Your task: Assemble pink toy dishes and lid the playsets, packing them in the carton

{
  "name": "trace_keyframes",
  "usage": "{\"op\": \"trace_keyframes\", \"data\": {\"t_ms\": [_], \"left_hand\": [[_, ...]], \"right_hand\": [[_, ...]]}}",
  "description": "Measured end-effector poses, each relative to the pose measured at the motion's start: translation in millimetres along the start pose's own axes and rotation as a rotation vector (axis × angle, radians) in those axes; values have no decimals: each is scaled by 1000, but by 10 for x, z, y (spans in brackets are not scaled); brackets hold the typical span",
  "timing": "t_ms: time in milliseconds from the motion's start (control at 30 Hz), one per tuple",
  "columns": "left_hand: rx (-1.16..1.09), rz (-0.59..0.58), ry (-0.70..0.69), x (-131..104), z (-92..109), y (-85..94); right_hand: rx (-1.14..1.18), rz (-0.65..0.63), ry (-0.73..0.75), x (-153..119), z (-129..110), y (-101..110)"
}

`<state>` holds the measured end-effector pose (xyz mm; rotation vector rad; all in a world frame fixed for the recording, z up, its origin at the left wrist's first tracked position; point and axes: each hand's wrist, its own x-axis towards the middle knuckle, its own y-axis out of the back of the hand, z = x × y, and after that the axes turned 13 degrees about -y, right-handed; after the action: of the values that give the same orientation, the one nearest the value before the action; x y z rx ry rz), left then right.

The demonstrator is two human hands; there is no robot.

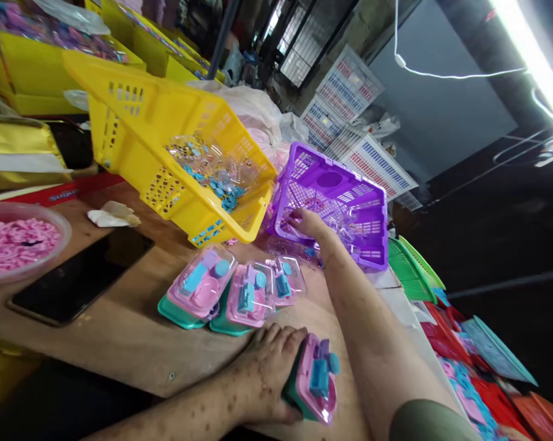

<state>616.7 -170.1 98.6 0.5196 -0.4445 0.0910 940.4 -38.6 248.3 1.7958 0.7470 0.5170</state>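
My left hand is wrapped round the side of a teal and pink toy box with blue and purple parts on top, near the table's front edge. My right hand reaches into the purple basket, among clear plastic pieces; its fingers are partly hidden, and what they hold cannot be made out. Between the hands and the yellow basket stand more such boxes, one at the left, one in the middle and a smaller-looking one behind, with clear covers over them.
A black phone lies on the wooden table, beside a round tub of pink pieces. The yellow basket holds blue pieces and clear packs. White crates are stacked behind. Red trays of parts stand at the right.
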Motion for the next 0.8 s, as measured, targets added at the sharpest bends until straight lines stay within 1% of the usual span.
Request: {"op": "trace_keyframes", "data": {"t_ms": [67,133,167,233,300,333,400,433,500,567,633,733,800], "left_hand": [[-11,25,-17,0,-31,-16],[-16,36,-24,-4,-60,-37],[-17,35,-28,-7,-67,-44],[-25,32,-29,-8,-63,-47],[-36,24,-20,-7,-37,-30],[-39,17,-7,-6,-19,-16],[-35,4,15,-7,19,19],[-30,0,17,-9,33,37],[-14,4,10,-14,47,62],[0,27,-12,-20,37,66],[6,60,-33,-22,10,48],[3,95,-52,-17,-42,3],[12,97,-66,-13,-73,-20]], "right_hand": [[15,-39,4,128,-64,-131],[80,-30,12,157,-53,-123],[129,-12,17,137,-24,-70],[228,36,21,26,77,110],[368,42,19,-198,224,333],[443,28,17,-356,309,440],[590,-25,-10,-754,476,608],[657,-56,-47,-986,548,661],[746,-106,-158,-1484,651,697],[814,-167,-262,-1988,691,655],[830,-217,-311,-2457,684,558],[766,-236,-306,-3020,649,376],[664,-174,-260,-3272,636,275]]}}
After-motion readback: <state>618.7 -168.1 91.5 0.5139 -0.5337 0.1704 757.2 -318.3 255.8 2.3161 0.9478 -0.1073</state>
